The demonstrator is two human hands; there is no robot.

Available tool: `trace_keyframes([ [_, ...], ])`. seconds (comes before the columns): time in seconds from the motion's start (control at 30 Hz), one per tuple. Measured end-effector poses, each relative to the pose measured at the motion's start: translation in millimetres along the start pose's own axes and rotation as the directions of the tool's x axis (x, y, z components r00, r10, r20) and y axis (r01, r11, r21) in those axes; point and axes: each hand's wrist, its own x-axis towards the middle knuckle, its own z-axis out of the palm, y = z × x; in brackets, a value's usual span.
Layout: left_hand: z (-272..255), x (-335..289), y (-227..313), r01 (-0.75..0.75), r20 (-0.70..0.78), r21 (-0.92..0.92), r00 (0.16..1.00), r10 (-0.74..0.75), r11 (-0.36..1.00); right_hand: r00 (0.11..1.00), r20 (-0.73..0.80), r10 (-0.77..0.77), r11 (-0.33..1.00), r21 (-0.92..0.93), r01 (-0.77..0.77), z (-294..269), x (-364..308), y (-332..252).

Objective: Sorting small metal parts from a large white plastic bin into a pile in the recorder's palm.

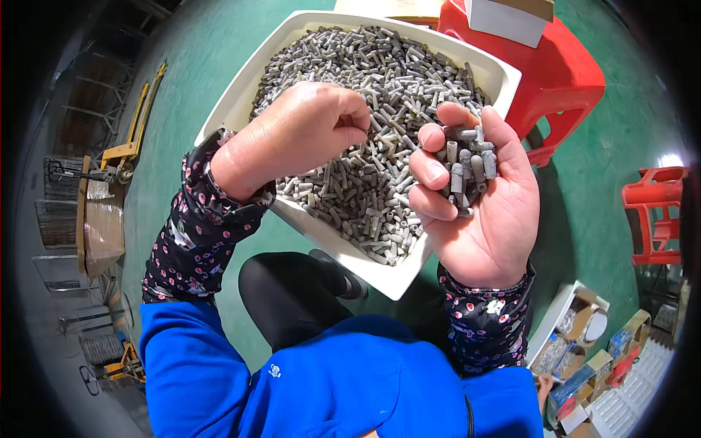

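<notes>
A large white plastic tub (pixel 237 109) is heaped with small grey cylindrical pieces (pixel 343 193), some showing hollow ends. Above its right side my right hand (pixel 493 212) is turned palm up, with fingers curled around a small pile of the same grey cylinders (pixel 467 164). Over the left half of the tub hovers my left hand (pixel 303 131), back upward, its fingers bent in against the thumb. Whatever sits between those fingertips, if anything, is hidden from this view.
A red plastic stool (pixel 558 73) with a white box (pixel 509 20) on it stands beyond the tub's right corner. Another red stool (pixel 657 212) is farther right. Opened cartons (pixel 569 328) lie at lower right. At left are yellow pallet-truck parts (pixel 135 128) and a wrapped stack (pixel 102 219).
</notes>
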Motion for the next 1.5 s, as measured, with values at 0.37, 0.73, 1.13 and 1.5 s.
trace_keyframes([
  [0.37,-26,2,46,-0.307,-0.229,-0.138,0.935,0.271,0.942,0.996,0.024,0.082,0.996,0.036,-0.083,3,9,15],
  [0.73,-3,-30,-8,-0.179,0.155,-0.066,0.97,0.188,0.982,0.999,0.041,0.019,0.998,0.051,-0.021,8,8,14],
  [1.13,19,-30,-5,-0.248,0.119,0.122,0.965,0.234,0.961,0.999,0.043,-0.004,0.999,0.034,0.002,10,10,16],
  [1.5,9,-30,-9,-0.165,0.119,-0.112,0.977,0.178,0.98,1.0,0.028,-0.006,1.0,0.01,0.006,10,9,15],
])
